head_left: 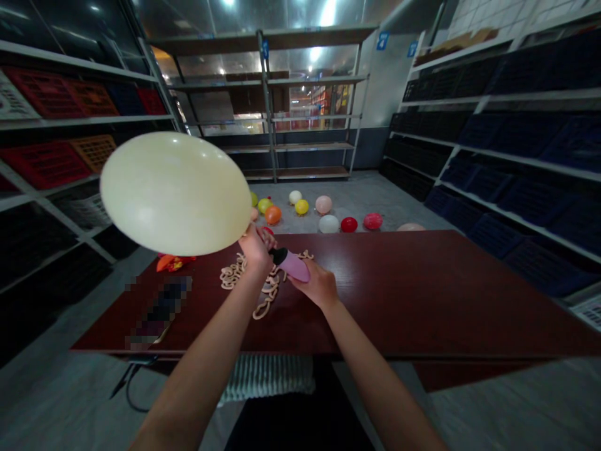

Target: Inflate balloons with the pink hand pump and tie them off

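A large pale yellow balloon (176,194), blown up, floats out to the left of my left hand (256,250). That hand is closed at the balloon's neck end, its fingers hiding the neck itself. My right hand (319,285) is wrapped round a pink hand pump (297,266) with a black front end, which points at my left hand. Whether the pump's tip sits inside the balloon's neck is hidden. Beneath both hands, a tangle of beige, cord-like loops (232,274) lies on the dark red table (399,288).
A blurred-out dark flat object (164,310) and an orange and yellow packet (173,262) lie on the table's left side. Behind the table, several balloons, such as an orange one (273,215), rest on the floor. Shelves with crates (47,94) flank both sides; a metal rack (270,94) stands behind.
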The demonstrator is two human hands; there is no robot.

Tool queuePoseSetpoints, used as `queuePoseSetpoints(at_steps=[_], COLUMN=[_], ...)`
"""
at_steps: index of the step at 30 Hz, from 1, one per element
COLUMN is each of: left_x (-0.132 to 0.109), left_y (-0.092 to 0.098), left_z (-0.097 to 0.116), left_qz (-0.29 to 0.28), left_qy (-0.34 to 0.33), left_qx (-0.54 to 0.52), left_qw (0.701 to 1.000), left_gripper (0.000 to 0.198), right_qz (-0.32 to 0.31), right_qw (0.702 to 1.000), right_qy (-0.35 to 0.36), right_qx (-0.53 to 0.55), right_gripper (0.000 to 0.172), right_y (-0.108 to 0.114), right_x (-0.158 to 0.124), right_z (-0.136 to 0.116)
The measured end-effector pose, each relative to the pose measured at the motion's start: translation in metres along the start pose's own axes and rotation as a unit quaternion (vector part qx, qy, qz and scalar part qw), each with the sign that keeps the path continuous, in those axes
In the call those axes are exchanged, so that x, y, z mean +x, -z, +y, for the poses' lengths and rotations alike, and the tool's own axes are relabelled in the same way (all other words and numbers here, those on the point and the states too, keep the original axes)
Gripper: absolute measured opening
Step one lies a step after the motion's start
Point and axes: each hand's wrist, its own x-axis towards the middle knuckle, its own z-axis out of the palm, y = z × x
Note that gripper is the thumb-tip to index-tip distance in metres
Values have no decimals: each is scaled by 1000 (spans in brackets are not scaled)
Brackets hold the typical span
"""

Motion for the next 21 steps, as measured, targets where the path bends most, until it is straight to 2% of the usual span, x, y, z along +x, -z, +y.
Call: queuePoseSetpoints(at_steps=[6,13,17,21], left_x=[9,25,29,23], left_y=[33,61,63,45], left_z=[32,87,118,134], left_qz=[50,93,97,42], left_qy=[24,21,2,-28], left_qx=[-38,-46,-31,-6], left_qw=[998,994,995,999], left_gripper=[39,35,40,47], right_qz=[-36,-55,-61,-56], right_qw=[997,993,993,995], right_qy=[47,83,84,77], right_qx=[-43,-63,-50,-19], right_gripper=[47,46,43,45], right_y=[1,6,8,6], right_x=[-2,-3,-3,-3], right_z=[-1,-2,-9,-13])
